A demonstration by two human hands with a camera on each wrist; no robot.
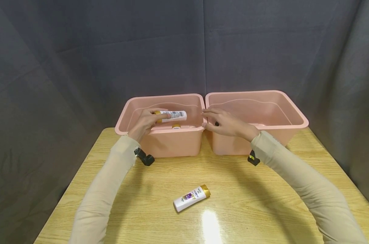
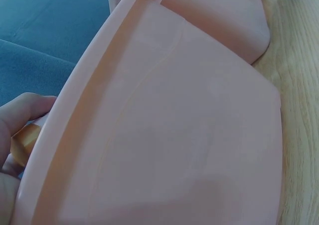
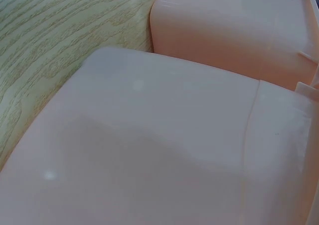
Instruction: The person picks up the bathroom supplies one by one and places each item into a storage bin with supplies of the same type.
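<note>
likely light and slick, the bottle (image 1: 171, 116) (gold cap) is pinched mid-body by left hand (image 1: 146, 122) fingers; right hand (image 1: 225, 122) rests relaxed on the tub (image 1: 297, 117) rim.

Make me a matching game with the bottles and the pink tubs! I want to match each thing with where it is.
Things:
1. bottle in the left hand
2. bottle with purple label
3. right hand
4. right pink tub

Places:
A. lying on the wooden table, in front of both tubs
B. over the left pink tub
C. holds no bottle that can be seen
D. resting where the two tub rims meet

Pairs: 1-B, 2-A, 3-D, 4-C
</note>
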